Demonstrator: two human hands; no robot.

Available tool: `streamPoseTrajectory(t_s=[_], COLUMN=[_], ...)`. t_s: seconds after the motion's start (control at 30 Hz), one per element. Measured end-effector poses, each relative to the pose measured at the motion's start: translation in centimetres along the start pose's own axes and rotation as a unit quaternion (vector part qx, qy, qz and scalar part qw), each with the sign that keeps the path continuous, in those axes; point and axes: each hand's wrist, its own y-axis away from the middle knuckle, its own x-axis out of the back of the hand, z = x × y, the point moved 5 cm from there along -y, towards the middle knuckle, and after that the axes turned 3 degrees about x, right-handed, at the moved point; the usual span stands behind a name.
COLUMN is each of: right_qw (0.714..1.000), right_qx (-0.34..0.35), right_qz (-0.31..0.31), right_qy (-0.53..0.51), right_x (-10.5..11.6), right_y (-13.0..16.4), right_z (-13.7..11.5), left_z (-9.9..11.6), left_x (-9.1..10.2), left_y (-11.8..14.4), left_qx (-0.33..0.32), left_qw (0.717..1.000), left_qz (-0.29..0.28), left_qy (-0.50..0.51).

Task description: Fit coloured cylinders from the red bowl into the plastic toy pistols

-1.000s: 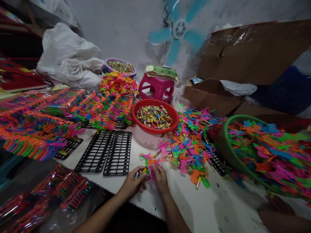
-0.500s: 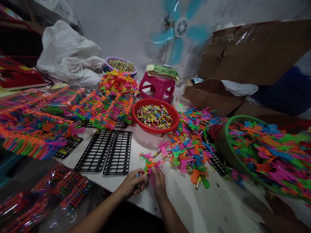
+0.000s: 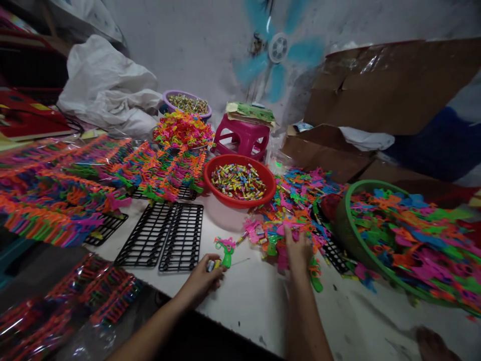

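My left hand [image 3: 203,277] rests on the white table [image 3: 263,306] near its front edge, closed around small wrapped pieces, with a green toy pistol [image 3: 226,255] just beyond its fingertips. My right hand [image 3: 297,249] is stretched out to the right, fingers spread down into the loose pile of coloured plastic toys [image 3: 296,210]. Whether it grips one is hidden by the pile. A red bowl of small wrapped pieces [image 3: 239,180] stands behind both hands.
Two empty black racks [image 3: 165,235] lie left of my hands; racks filled with coloured toys [image 3: 56,200] spread further left. A green basket [image 3: 353,235] full of toys tilts at the right. A pink stool [image 3: 242,136], cardboard boxes [image 3: 376,90] and a spinning fan [image 3: 278,47] stand behind.
My right hand left the spot beside my left hand and reached right into the toy pile. The pink and orange toys it worked on are gone from there; a green pistol remains.
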Motion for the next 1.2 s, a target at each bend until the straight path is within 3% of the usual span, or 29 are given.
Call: streamPoseTrajectory(t_s=[0.07, 0.1, 0.13, 0.2, 0.23, 0.3, 0.4, 0.53, 0.6, 0.67, 0.73, 0.8, 0.9, 0.97, 1.2], right_qw=[0.994, 0.990, 0.984, 0.952, 0.934, 0.917, 0.926, 0.933, 0.942, 0.960, 0.973, 0.959, 0.904, 0.888, 0.899], right_qx=[0.041, 0.077, 0.129, 0.233, 0.259, 0.274, 0.233, 0.202, 0.195, 0.150, 0.060, -0.044, -0.146, -0.165, -0.152], right_qz=[0.066, 0.049, 0.002, -0.160, -0.209, -0.250, -0.254, -0.280, -0.263, -0.232, -0.223, -0.246, -0.275, -0.264, -0.241], right_qy=[0.083, 0.109, 0.125, 0.118, 0.127, 0.144, 0.156, 0.106, 0.072, 0.038, -0.024, -0.131, -0.294, -0.338, -0.332], right_x=[0.6, -0.3, -1.8, -6.3, -8.1, -10.4, -10.8, -9.2, -8.2, -7.3, -6.7, -6.9, -7.6, -7.8, -7.8], right_y=[-0.8, -0.3, 1.0, 4.8, 6.9, 9.8, 11.2, 10.9, 10.6, 10.3, 10.2, 10.5, 11.6, 12.3, 13.8], right_z=[0.0, -0.4, -1.1, -2.9, -3.6, -4.8, -5.1, -3.8, -3.1, -2.2, -1.4, -1.1, -2.0, -2.8, -4.2], left_z=[0.2, 0.2, 0.2, 0.2, 0.1, -0.1, -0.2, 0.1, 0.2, 0.2, 0.3, 0.2, 0.0, -0.1, 0.7], left_x=[0.7, 0.8, 0.8, 0.6, 0.4, 0.3, 0.8, 1.2, 0.9, 0.5, 0.1, -0.2, -0.7, -0.9, -0.8], left_y=[-0.3, -0.4, -0.6, -0.8, -0.9, -0.9, -0.6, -0.4, -0.4, -0.4, -0.3, -0.1, 0.1, 0.3, 0.7], left_qx=[-0.002, -0.007, -0.012, -0.026, -0.032, -0.044, -0.053, -0.070, -0.077, -0.082, -0.089, -0.089, -0.079, -0.079, -0.117], left_qw=[1.000, 1.000, 0.999, 0.999, 0.999, 0.999, 0.998, 0.996, 0.996, 0.996, 0.996, 0.996, 0.996, 0.995, 0.992], left_qz=[0.015, 0.013, 0.008, -0.005, -0.010, -0.012, 0.015, 0.047, 0.040, 0.019, -0.004, -0.024, -0.045, -0.053, -0.029], left_qy=[0.018, 0.028, 0.032, 0.027, 0.021, 0.014, 0.005, -0.028, -0.027, -0.011, 0.001, 0.000, 0.002, 0.011, -0.026])
